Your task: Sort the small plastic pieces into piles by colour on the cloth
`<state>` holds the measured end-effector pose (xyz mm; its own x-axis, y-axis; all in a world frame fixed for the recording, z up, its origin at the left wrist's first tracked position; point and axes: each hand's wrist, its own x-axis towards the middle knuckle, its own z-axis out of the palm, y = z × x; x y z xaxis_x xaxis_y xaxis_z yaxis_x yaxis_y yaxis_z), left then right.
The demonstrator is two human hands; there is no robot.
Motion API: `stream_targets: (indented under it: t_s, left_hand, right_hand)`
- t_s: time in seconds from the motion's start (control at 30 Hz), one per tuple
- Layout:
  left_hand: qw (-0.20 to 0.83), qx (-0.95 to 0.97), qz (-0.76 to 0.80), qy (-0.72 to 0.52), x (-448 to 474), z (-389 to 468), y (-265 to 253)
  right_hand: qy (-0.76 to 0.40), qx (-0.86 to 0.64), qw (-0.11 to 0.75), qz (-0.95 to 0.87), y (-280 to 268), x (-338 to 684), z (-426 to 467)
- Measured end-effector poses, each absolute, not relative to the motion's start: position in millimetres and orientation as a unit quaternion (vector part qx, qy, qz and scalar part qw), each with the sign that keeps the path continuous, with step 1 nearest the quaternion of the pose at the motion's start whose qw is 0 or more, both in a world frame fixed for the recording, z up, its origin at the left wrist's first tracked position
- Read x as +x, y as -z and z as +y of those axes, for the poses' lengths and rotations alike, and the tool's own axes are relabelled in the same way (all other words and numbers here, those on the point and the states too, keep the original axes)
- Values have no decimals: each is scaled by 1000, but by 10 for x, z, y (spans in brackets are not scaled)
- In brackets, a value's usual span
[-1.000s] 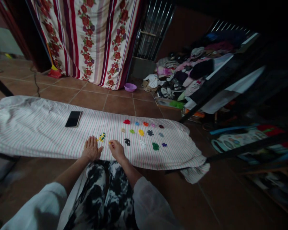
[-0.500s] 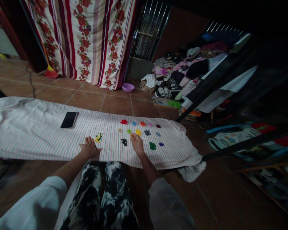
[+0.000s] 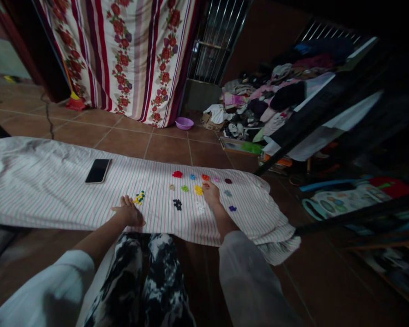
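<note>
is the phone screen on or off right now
It looks off: the smartphone lies flat on the striped cloth, its screen uniformly dark, with no glow or image visible.

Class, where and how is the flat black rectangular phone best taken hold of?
The phone is probably best pinched across its two long edges, from above on the person's side: it lies flat on the striped white cloth, edges uncovered, longer than wide.

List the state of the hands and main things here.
Left hand: open, beside the mixed pile
Right hand: beside yellow pile, grip unclear
Mixed pile: loose, yellow and green
Yellow pile: bunched
Phone: flat, screen dark
Cloth: spread, creased
Curtain: hanging
Basin: upright
</note>
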<state>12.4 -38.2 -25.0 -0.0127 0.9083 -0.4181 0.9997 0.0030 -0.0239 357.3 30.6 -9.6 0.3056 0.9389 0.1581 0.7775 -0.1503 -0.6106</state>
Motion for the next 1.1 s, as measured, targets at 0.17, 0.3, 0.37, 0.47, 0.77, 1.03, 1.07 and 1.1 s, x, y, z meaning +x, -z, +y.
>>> stream_targets:
  t_s: [0.17, 0.3, 0.37, 0.47, 0.77, 1.03, 1.07, 1.1]
  left_hand:
    - [166, 655, 697, 240, 192, -422, 80]
    - [158, 680, 681, 220, 187, -434, 59]
    - [157, 674, 687, 220, 190, -440, 48]
    - [157, 656, 699, 235, 202, -454, 17]
    - [130, 678, 691, 216, 169, -481, 44]
    - [119, 679, 684, 240, 173, -497, 0]
    - [122, 678, 684, 239, 175, -499, -9]
    - [125, 679, 683, 238, 176, -501, -16]
  right_hand:
    - [-119, -770, 232, -582, 139, 3604, 485]
    - [-107, -773, 197, -593, 170, 3591, 580]
    - [-106, -777, 187, -591, 195, 3585, 612]
    - [-103, -778, 173, -595, 244, 3580, 643]
    - [-91, -764, 163, -617, 335, 3597, 642]
    - [-134, -758, 168, -616, 320, 3578, 643]
    - [-136, -758, 166, -616, 316, 3575, 647]
    - [-138, -758, 161, -617, 312, 3573, 651]
